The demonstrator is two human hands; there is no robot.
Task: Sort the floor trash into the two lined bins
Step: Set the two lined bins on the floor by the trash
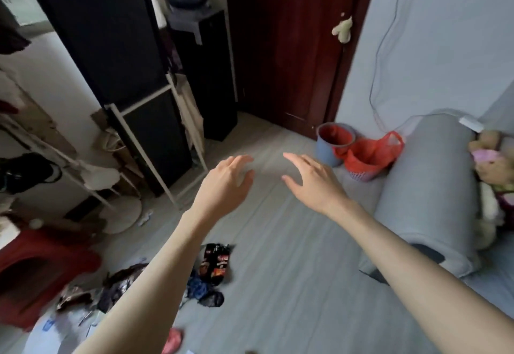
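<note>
Both arms reach forward over the grey floor. My left hand (226,180) and my right hand (313,180) hang in the air with relaxed, spread fingers and hold nothing. Two bins stand far right by the door: a blue bin (331,142) with a red liner, and beside it a pink basket (367,161) lined with a red bag. Trash lies low on the floor under my left forearm: a black and red snack wrapper (215,263), a dark blue crumpled wrapper (204,292), brown wrappers (83,292) and a red scrap (173,339).
A grey sofa arm (428,187) with plush toys fills the right side. A white-framed black rack (155,136) and cluttered shelves stand left. A red stool (41,264) sits at lower left, a dark wooden door (289,47) at the back.
</note>
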